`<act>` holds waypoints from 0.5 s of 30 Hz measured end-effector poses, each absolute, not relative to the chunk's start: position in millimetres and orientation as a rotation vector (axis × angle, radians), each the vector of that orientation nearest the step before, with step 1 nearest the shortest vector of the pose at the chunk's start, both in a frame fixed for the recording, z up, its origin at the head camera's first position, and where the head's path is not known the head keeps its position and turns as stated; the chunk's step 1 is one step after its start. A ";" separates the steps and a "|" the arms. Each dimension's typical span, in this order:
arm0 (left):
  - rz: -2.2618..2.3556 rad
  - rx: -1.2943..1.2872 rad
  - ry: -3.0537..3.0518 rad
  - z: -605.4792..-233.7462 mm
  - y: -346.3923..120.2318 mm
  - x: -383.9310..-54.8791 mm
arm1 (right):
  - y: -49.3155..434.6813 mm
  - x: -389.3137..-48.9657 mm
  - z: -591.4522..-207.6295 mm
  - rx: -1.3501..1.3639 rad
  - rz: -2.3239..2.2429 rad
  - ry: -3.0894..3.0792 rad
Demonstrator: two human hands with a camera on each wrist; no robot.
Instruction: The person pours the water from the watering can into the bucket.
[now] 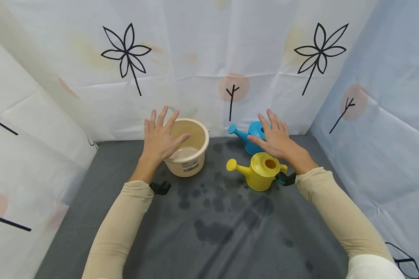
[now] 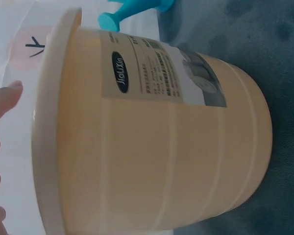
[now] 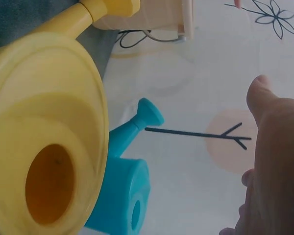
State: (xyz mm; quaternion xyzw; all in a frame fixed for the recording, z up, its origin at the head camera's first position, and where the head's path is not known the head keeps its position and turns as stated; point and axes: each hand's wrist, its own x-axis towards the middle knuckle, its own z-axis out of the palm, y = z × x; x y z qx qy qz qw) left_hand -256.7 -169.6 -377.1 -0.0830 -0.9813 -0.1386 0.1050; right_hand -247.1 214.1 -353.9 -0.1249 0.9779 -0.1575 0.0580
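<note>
A cream plastic bucket with a printed label stands upright at the back of the table. My left hand, fingers spread, is over the bucket's left side and holds nothing. In the left wrist view, the thumb shows apart from the rim. To the right, my right hand is raised with its fingers spread above two watering cans, holding nothing. The yellow watering can is the nearer one, its spout to the left. Behind it stands the blue watering can, partly hidden by the right hand in the head view.
The dark grey tabletop carries several dark wet-looking spots. White cloth with printed flowers hangs behind the table, and more cloth hangs on the right. A black looped outline shows at the lower right.
</note>
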 end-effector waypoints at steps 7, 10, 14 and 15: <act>-0.478 -0.243 -2.866 -382.8 -180.4 -257.3 | 232.3 -237.6 -355.5 -0.315 -0.579 2.922; -0.536 -0.245 -2.862 -383.7 -183.9 -256.5 | 240.7 -234.6 -360.8 -0.334 -0.615 2.923; -0.593 -0.248 -2.855 -386.5 -188.5 -254.6 | 250.3 -229.7 -369.6 -0.408 -0.672 2.930; -0.601 -0.247 -2.854 -387.8 -189.7 -253.9 | 252.2 -228.1 -371.7 -0.424 -0.688 2.926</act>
